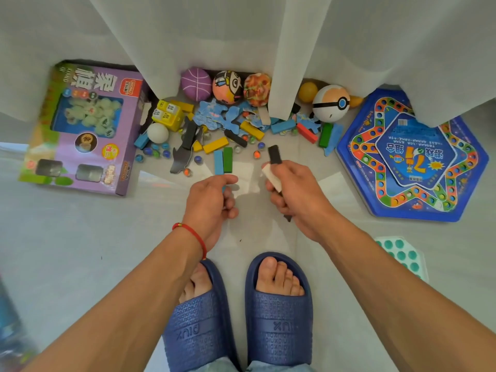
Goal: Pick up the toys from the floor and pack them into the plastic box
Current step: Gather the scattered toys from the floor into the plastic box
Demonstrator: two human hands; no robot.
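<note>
- The left hand has its fingers curled, pinching the near ends of a blue block and a green block held side by side.
- The right hand grips a black block and a white block in a closed fist.
- Beyond the hands, more blocks, marbles, puzzle pieces and a white ball lie scattered on the floor along the curtain.
- Larger balls sit under the curtain's hem.
- A purple game box lies toward the floor's left edge, a blue game board toward the right.
- The plastic box cannot be made out.
</note>
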